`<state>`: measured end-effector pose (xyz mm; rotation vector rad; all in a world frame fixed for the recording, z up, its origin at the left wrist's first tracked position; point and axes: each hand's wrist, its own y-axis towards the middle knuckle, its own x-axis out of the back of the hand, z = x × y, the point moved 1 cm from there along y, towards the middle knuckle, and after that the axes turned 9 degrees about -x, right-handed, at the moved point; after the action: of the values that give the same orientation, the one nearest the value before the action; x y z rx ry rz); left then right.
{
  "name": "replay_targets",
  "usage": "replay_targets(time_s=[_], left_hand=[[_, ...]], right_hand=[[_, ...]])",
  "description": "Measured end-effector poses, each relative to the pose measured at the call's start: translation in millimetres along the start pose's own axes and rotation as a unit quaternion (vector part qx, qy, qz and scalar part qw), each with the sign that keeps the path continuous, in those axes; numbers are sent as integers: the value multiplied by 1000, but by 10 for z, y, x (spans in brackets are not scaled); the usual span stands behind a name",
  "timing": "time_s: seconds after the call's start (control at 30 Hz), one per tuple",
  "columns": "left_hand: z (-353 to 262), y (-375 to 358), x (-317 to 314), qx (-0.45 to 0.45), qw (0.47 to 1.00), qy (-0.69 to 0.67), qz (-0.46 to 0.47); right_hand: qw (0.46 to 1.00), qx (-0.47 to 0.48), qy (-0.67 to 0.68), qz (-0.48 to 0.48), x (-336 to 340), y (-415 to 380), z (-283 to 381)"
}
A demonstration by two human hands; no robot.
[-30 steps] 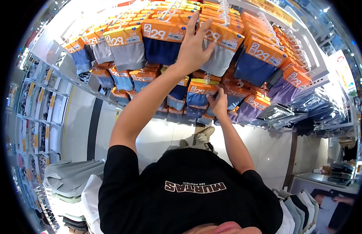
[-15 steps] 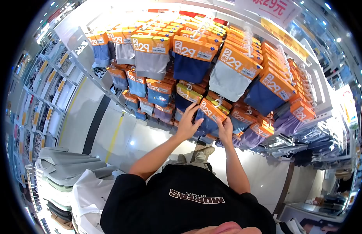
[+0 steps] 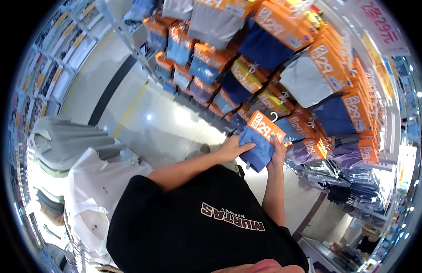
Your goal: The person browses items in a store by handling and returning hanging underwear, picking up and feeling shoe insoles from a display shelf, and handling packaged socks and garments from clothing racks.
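A blue underwear pack point(image 3: 256, 147) with an orange card header point(image 3: 266, 127) and a white plastic hook point(image 3: 274, 116) is off the rack, tilted in front of my chest. My left hand point(image 3: 236, 148) grips its left edge, thumb lying over the blue fabric. On the opposite side, my right hand point(image 3: 277, 156) pinches the card and fabric near the right edge. Just beyond the pack hang similar ones: a navy pack with a yellow header point(image 3: 245, 73) and a light grey pack point(image 3: 306, 81).
Rows of orange-headed packs point(image 3: 284, 27) hang on the display rack ahead. A grey shirt point(image 3: 67, 141) and a white shirt point(image 3: 95, 182) hang at my left. Shelving point(image 3: 61, 41) stands across the tiled aisle point(image 3: 142, 118). Plastic-wrapped clothes point(image 3: 361, 182) hang at the right.
The blue pack has come off the rack toward my body, with both hands now holding it. The view has tilted, so the rack appears higher and further right.
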<state>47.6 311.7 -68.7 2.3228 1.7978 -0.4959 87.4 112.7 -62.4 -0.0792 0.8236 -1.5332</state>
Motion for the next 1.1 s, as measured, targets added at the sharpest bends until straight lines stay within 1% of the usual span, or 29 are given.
replay_targets(time_s=[0.07,0.1,0.13,0.2,0.23,0.27,0.3,0.37,0.4,0.47,0.5,0.53,0.6,0.67,0.7,0.73,0.8,0.83,0.87,0.93,1.0,1.03,1.1], left_hand=[[69,-57,-28,7,1000,-1,-28],[160,-71,-20,18,998,39,-40],[19,-115,-42,40,997,42,-46],[127,-150,-69,57,995,-18,-81],[123,-153,-62,51,994,-52,-77],[146,-172,-49,94,991,-67,-74],[172,-156,-20,124,983,-113,-71],[-120,-195,-1,198,956,-208,-64],[-67,-189,20,172,945,-272,-59],[-6,-190,38,126,952,-273,-60],[7,-177,58,133,962,-229,-71],[18,-162,72,149,961,-217,-82],[17,-183,80,129,968,-201,-77],[145,-185,83,103,969,-207,-86],[141,-182,107,100,978,-168,-77],[137,-181,140,97,985,-127,-69],[96,-196,159,87,983,-145,-65],[63,-208,158,86,982,-155,-72],[42,-220,157,83,980,-164,-79],[36,-248,153,80,974,-202,-69],[20,-266,154,76,968,-231,-62],[45,-277,167,90,962,-250,-64],[89,-294,191,99,961,-245,-81]], right_hand=[[998,40,-51,11,-33,-81,-80],[996,73,-48,-11,-128,-157,-124],[994,91,-63,-20,-187,-233,-159],[987,127,-97,-34,-238,-323,-230],[974,180,-123,-63,-197,-287,-308],[969,173,-168,-58,-129,-295,-347],[962,166,-211,-52,-40,-301,-356],[946,172,-270,-58,-89,-394,-335],[938,168,-299,-49,-82,-421,-330],[919,169,-354,-33,-44,-453,-274],[931,122,-344,-26,-127,-521,-226],[922,125,-367,-4,-85,-499,-241],[894,179,-409,28,-190,-501,-276],[904,132,-404,47,-302,-511,-249],[900,123,-418,27,-316,-512,-259],[906,109,-408,-1,-313,-502,-268],[918,79,-384,-53,-320,-465,-304],[929,105,-352,-48,-345,-422,-324],[965,53,-253,-39,-340,-394,-350],[993,-20,-99,-56,-397,-391,-312],[996,-43,-41,-72,-321,-349,-311],[995,-54,-11,-79,-296,-327,-306],[996,-57,9,-69,-277,-357,-270]])
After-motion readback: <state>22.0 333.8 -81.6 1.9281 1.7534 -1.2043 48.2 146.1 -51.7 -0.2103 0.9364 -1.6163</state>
